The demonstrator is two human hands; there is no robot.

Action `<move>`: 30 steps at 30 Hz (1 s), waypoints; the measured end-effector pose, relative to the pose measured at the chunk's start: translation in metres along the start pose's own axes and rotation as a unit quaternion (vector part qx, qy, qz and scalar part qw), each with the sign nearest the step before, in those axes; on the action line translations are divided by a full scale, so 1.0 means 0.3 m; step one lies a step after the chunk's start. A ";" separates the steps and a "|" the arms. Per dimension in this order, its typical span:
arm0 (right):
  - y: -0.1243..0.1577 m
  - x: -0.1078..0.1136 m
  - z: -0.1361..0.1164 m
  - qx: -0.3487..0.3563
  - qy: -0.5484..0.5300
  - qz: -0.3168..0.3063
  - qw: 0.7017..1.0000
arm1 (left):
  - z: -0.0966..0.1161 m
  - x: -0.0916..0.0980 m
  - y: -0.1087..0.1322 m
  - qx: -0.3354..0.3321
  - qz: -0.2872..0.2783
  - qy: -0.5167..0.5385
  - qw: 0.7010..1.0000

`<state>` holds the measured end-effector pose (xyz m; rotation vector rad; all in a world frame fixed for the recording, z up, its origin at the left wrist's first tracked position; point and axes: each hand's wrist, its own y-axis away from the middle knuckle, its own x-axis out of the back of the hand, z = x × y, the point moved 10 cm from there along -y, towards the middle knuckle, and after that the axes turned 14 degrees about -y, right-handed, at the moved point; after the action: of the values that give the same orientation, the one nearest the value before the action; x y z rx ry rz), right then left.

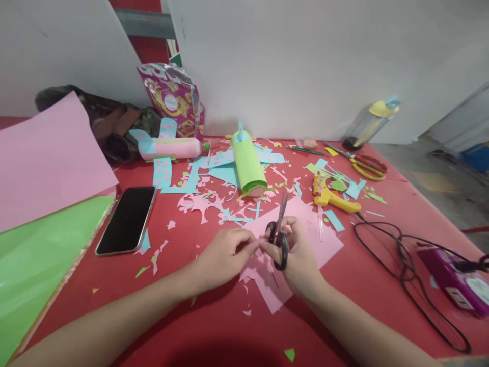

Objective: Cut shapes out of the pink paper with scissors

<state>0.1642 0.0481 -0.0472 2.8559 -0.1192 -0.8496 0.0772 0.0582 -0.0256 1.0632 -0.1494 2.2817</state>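
Observation:
My right hand holds a pair of black-handled scissors, its blades pointing up and away from me. My left hand is closed in a pinch on a small piece of pink paper, mostly hidden by the fingers; the right fingertips meet it there. Under both hands lies a pink paper sheet with loose scraps on it. Just beyond stands out a lying green paper tube with blue wings and a blue tail fin. Pink cut-out scraps are scattered around it.
On the left are a phone, a large pink sheet and a pink-wrapped bottle with blue fins. A yellow glue gun, its cord, a purple power strip and yellow-and-red-handled scissors are on the right. A wall borders the back.

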 end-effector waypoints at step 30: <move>-0.014 0.012 -0.002 -0.006 0.011 0.012 1.000 | -0.013 0.020 -0.001 0.004 -0.018 0.005 1.000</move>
<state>0.1675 0.0520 -0.0493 2.8466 -0.1452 -0.8105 0.0718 0.0625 -0.0239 1.0509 -0.1161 2.2560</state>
